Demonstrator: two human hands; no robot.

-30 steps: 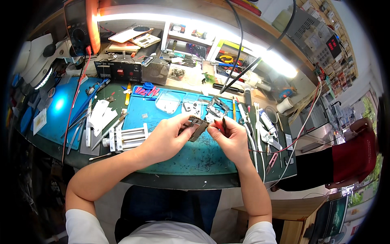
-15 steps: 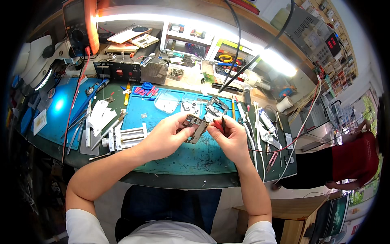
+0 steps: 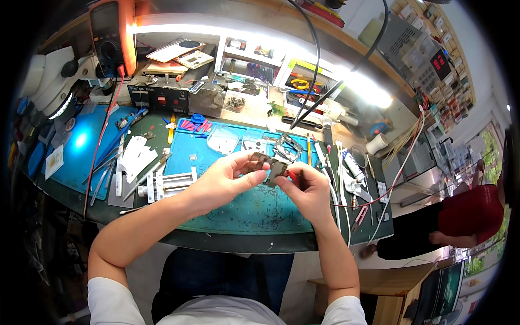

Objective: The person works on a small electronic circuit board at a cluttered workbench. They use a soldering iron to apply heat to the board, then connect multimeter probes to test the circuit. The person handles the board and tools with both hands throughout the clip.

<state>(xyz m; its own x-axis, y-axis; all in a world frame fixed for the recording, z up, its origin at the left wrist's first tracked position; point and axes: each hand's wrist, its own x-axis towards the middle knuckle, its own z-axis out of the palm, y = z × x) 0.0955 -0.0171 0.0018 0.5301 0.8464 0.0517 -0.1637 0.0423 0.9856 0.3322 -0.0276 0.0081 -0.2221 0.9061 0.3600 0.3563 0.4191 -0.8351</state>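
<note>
Above the blue work mat (image 3: 244, 216), a small dark circuit board (image 3: 277, 171) is pinched by my left hand (image 3: 225, 176), thumb in front and fingers behind. The board is tilted, and part of it is hidden by the fingers. My right hand (image 3: 310, 196) is closed round a red and black pair of thin test probes (image 3: 294, 176); its thumb and fingertips are at the board's right edge. The probe tips cannot be made out. Beyond the hands lies a metal phone frame (image 3: 287, 147), beside a clear plastic tray (image 3: 223, 140).
A metal clamp holder (image 3: 168, 184) sits left of my forearm. A multimeter (image 3: 105, 38) in an orange case stands at the back left. Tweezers (image 3: 361, 216), cables and a white tube (image 3: 353, 165) lie at the right. Another person (image 3: 468, 214) stands beyond the bench's right side.
The board has been tilted, so its face shows at a different angle, and my right fingers have closed in on its edge. The person at the right has lowered an arm slightly.
</note>
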